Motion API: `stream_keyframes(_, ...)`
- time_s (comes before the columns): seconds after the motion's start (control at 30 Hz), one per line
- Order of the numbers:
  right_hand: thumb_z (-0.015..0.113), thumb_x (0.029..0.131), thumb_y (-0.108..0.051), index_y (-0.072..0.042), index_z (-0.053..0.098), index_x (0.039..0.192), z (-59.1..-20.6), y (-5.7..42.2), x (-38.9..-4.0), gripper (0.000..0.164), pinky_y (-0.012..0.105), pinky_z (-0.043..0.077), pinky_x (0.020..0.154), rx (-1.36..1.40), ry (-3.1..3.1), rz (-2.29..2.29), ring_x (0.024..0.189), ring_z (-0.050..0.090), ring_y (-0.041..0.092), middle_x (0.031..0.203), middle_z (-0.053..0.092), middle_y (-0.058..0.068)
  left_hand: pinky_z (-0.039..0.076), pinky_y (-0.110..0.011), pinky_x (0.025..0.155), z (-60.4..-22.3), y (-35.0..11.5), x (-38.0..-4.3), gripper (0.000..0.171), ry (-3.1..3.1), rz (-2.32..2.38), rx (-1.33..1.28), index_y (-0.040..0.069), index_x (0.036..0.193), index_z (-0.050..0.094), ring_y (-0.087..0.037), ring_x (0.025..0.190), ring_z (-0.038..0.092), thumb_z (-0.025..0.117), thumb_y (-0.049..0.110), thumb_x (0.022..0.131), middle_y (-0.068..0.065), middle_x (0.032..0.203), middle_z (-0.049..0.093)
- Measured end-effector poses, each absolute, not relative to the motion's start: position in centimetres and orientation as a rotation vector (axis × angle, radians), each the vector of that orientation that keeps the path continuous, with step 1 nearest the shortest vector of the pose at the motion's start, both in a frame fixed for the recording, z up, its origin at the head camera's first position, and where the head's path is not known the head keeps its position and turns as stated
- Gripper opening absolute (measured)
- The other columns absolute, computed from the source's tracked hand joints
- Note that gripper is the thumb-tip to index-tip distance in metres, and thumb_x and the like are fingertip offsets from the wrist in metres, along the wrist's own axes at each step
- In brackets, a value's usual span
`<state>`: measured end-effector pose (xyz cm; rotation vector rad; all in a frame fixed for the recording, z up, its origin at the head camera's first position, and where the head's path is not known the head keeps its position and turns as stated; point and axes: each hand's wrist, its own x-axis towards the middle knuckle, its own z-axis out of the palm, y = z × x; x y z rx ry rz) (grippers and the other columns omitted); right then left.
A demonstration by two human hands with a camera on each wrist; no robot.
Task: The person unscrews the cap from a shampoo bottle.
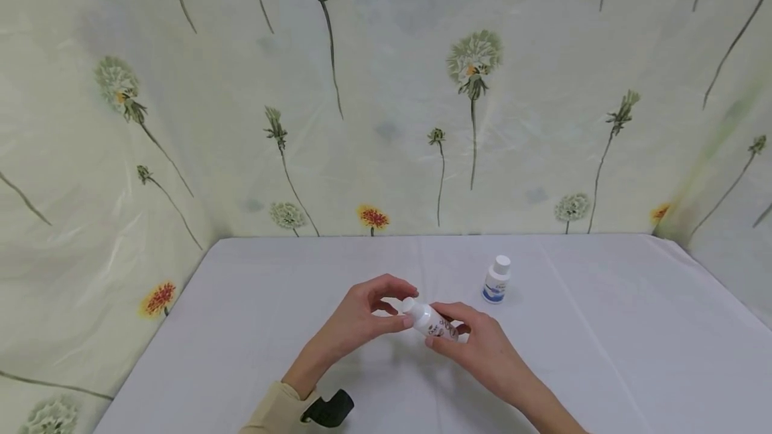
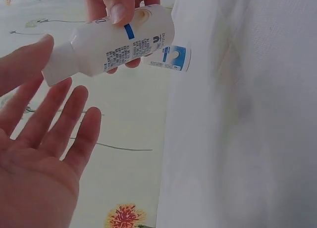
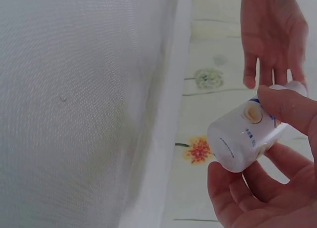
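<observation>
A small white bottle with a printed label tilts in the air above the table, its white cap pointing toward my left hand. My right hand grips its body, thumb on the label and fingers around the far side, as the right wrist view also shows. Around the cap is my left hand, thumb right at the cap's side. Its other fingers spread out, fairly straight, in the left wrist view. Farther back on the right, a second white bottle with a blue-banded label stands upright.
A white cloth covers the table. Behind it and at both sides hangs a pale curtain printed with dandelions. A black band sits at my left wrist beside a beige sleeve.
</observation>
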<state>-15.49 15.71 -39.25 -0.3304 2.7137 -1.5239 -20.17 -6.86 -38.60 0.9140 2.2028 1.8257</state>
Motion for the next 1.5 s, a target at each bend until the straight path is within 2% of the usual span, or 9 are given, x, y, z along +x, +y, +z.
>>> stream_keyframes(0.1,0.081,0.082,-0.027,-0.021,0.069,0.120,-39.17,15.72,-15.57,0.041,0.031,0.052,0.075,-0.327,2.708,-1.524,0.096,0.059,0.019,0.111,0.066,-0.007,0.051,-0.039,0.089,-38.59,-7.09,-20.24,0.035,2.176,1.822,1.002,0.016,0.123,0.067,-0.017,0.109,0.060,0.072,0.009,0.090,-0.006,0.122,0.066)
stream_keyframes(0.3,0.081,0.082,-0.028,-0.020,0.068,0.121,-38.81,15.66,-15.61,0.042,0.031,0.052,0.074,-0.312,2.698,-1.536,0.097,0.060,0.020,0.112,0.065,-0.006,0.051,-0.038,0.087,-38.77,-7.16,-20.48,0.032,2.185,1.810,1.043,0.017,0.121,0.069,-0.017,0.110,0.060,0.067,0.004,0.092,0.004,0.119,0.068)
stream_keyframes(0.57,0.079,0.084,-0.028,-0.023,0.068,0.122,-38.90,15.72,-15.57,0.040,0.031,0.052,0.077,-0.389,2.687,-1.543,0.099,0.058,0.017,0.112,0.065,-0.005,0.050,-0.040,0.086,-38.72,-7.05,-20.34,0.027,2.263,1.810,0.910,0.021,0.115,0.070,-0.018,0.104,0.059,0.073,0.010,0.089,0.008,0.111,0.069)
stream_keyframes(0.8,0.080,0.083,-0.030,-0.023,0.068,0.120,-38.89,15.79,-15.40,0.040,0.030,0.052,0.076,-0.423,2.704,-1.539,0.098,0.058,0.018,0.111,0.065,-0.006,0.050,-0.035,0.081,-38.87,-6.83,-20.27,0.024,2.286,1.846,0.854,0.017,0.106,0.070,-0.032,0.099,0.059,0.079,0.015,0.085,0.004,0.102,0.069)
stream_keyframes(0.97,0.080,0.082,-0.029,-0.023,0.069,0.120,-38.97,15.72,-15.30,0.039,0.030,0.051,0.077,-0.434,2.720,-1.522,0.096,0.058,0.017,0.107,0.065,-0.007,0.050,-0.036,0.079,-38.94,-6.78,-20.28,0.025,2.280,1.841,0.815,0.014,0.103,0.068,-0.026,0.095,0.061,0.081,0.016,0.082,0.001,0.098,0.068)
stream_keyframes(1.07,0.080,0.082,-0.029,-0.023,0.069,0.120,-39.07,15.62,-15.23,0.040,0.030,0.051,0.077,-0.431,2.713,-1.518,0.096,0.059,0.018,0.107,0.065,-0.007,0.050,-0.036,0.079,-38.97,-6.82,-20.28,0.030,2.273,1.821,0.801,0.015,0.108,0.068,-0.019,0.096,0.061,0.082,0.017,0.082,0.000,0.101,0.068)
stream_keyframes(1.23,0.080,0.083,-0.029,-0.022,0.068,0.120,-39.14,15.49,-15.18,0.040,0.030,0.052,0.077,-0.435,2.703,-1.507,0.097,0.059,0.018,0.108,0.065,-0.007,0.051,-0.036,0.080,-39.01,-7.06,-20.28,0.038,2.246,1.790,0.868,0.019,0.120,0.066,-0.019,0.102,0.059,0.079,0.016,0.084,0.003,0.112,0.067)
stream_keyframes(1.4,0.080,0.083,-0.027,-0.021,0.068,0.121,-39.17,15.58,-15.26,0.040,0.030,0.051,0.079,-0.454,2.728,-1.497,0.096,0.059,0.016,0.106,0.065,-0.007,0.051,-0.040,0.085,-38.97,-7.31,-20.32,0.033,2.098,1.844,0.986,0.015,0.119,0.068,-0.022,0.114,0.057,0.072,0.006,0.088,0.003,0.127,0.064)
stream_keyframes(1.5,0.080,0.083,-0.028,-0.020,0.067,0.122,-39.21,15.64,-15.30,0.042,0.030,0.051,0.081,-0.458,2.728,-1.497,0.097,0.059,0.016,0.106,0.065,-0.008,0.050,-0.042,0.087,-38.96,-7.34,-20.33,0.031,2.057,1.846,0.988,0.016,0.119,0.070,-0.021,0.116,0.056,0.069,0.003,0.090,0.004,0.128,0.064)
